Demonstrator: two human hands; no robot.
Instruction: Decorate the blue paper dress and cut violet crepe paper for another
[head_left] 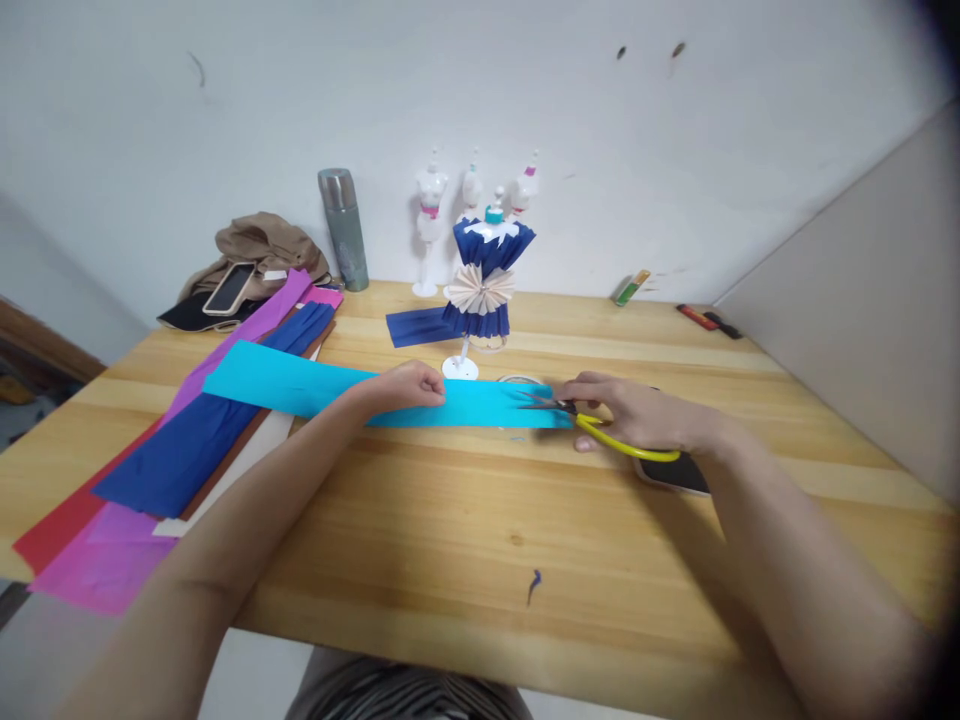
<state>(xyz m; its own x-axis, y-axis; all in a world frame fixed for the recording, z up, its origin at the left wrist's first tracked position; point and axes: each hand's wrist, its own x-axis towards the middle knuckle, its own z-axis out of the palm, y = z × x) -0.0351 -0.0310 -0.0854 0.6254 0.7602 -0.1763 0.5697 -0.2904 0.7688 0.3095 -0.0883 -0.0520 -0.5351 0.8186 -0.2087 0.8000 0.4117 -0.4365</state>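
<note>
A long cyan paper strip (337, 392) was laid flat on the wooden worktop (465, 520), pinned under the curled left hand (409, 385). At its three-o'clock end, yellow-handled steel scissors (600, 432) were clamped in the right hand (637, 412); the cut was judged barely begun.

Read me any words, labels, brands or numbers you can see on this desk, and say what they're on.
No legible text anywhere.
The small green-and-orange tube by the wall may carry a label, too small to read.
The grey steel flask and the yellow-handled scissors show none.
</note>
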